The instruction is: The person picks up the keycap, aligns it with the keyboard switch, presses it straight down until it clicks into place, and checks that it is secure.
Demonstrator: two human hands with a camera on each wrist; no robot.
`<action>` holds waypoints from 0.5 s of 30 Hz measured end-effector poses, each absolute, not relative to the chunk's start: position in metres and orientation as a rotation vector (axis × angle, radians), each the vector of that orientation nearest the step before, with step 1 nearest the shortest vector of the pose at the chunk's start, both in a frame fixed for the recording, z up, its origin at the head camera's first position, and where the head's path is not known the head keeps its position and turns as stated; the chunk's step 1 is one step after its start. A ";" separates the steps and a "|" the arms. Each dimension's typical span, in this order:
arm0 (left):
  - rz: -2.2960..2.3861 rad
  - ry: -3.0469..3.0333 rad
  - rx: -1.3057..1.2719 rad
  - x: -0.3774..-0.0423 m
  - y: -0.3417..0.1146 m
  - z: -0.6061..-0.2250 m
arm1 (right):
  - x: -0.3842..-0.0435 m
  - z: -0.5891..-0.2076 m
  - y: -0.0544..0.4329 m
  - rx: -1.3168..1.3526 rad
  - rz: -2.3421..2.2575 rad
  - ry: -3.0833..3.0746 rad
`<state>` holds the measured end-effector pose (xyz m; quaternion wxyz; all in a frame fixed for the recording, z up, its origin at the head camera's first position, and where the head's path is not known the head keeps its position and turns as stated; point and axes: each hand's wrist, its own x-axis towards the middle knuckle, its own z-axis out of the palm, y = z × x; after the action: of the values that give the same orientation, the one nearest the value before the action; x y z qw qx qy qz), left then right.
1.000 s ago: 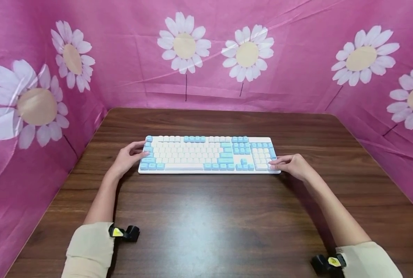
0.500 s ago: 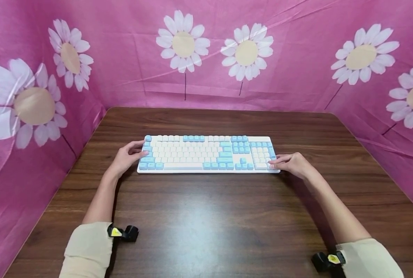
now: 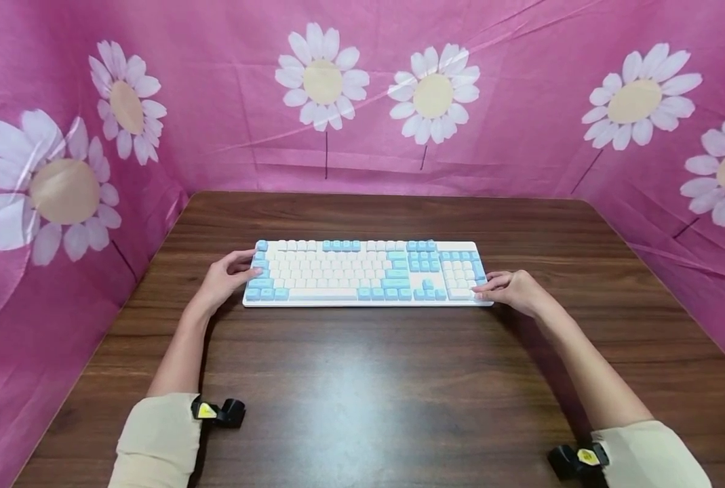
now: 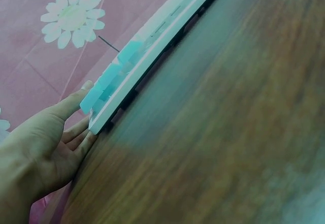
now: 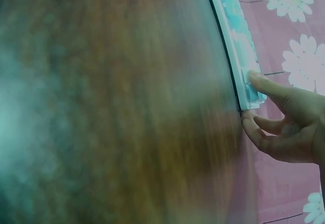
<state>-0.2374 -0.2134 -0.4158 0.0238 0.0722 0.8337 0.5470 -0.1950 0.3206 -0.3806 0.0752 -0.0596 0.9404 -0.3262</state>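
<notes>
A white and light-blue computer keyboard [image 3: 331,274] lies lengthwise across the wooden table, its space bar side toward me. My left hand [image 3: 220,279] grips its left end, with the thumb over the edge keys and the other fingers at the side and below. In the left wrist view, the left hand [image 4: 48,142] has its thumb on the blue keys and its fingertips at the keyboard's [image 4: 114,104] lower corner. At the number pad end, my right hand [image 3: 511,291] pinches the near right corner. The right wrist view shows that thumb on top and the right hand's [image 5: 287,122] fingers under the corner.
The brown wooden table [image 3: 350,386] has rounded back corners and a bright reflection in front of the keyboard. Pink cloth [image 3: 374,156] printed with large daisies hangs along its back and sides. Black wrist cameras are strapped at both light sleeves [image 3: 157,434].
Both hands keep the same hold on the keyboard, which stays in place on the table. Only a slight shift of the whole head view shows.
</notes>
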 end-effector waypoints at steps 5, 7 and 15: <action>1.705 2.586 0.222 -0.236 -0.212 -0.416 | -0.194 -0.379 0.322 -0.166 -0.985 2.812; 1.705 2.586 0.230 -0.236 -0.211 -0.416 | -0.194 -0.379 0.323 -0.167 -0.974 2.819; 1.725 2.566 0.260 -0.236 -0.213 -0.416 | -0.192 -0.379 0.325 -0.221 -1.019 2.811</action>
<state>-0.2358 -0.2131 -0.4162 0.0193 0.0837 0.8268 0.5558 -0.1918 0.3247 -0.3793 0.0717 -0.0734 0.9352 -0.3390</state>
